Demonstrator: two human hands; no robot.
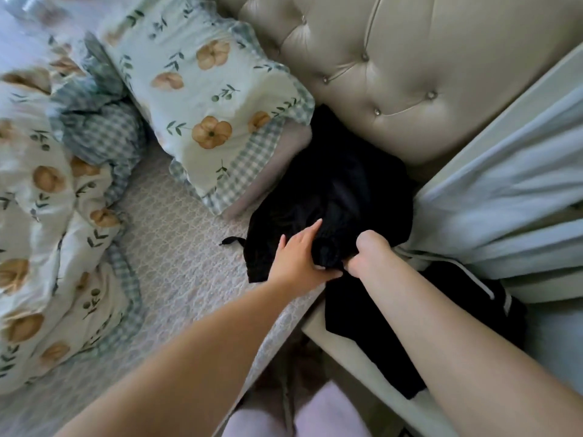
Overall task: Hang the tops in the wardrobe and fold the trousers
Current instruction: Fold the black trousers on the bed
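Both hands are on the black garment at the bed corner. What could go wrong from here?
1. Part of the garment hangs over the bed edge; the right hand grips it bunched while the left hand only rests on it, so a pull might drag it off.
2. The curtain lies against it and could be caught up.
3. Its drawstring trails loose and may snag.

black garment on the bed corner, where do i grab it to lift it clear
Take the black garment by its bunched near edge, coming from the near side, where the right hand grips a fold and the left hand rests on it. The drawstring hints at a waistband there; the far part is crumpled against the headboard and pillow.
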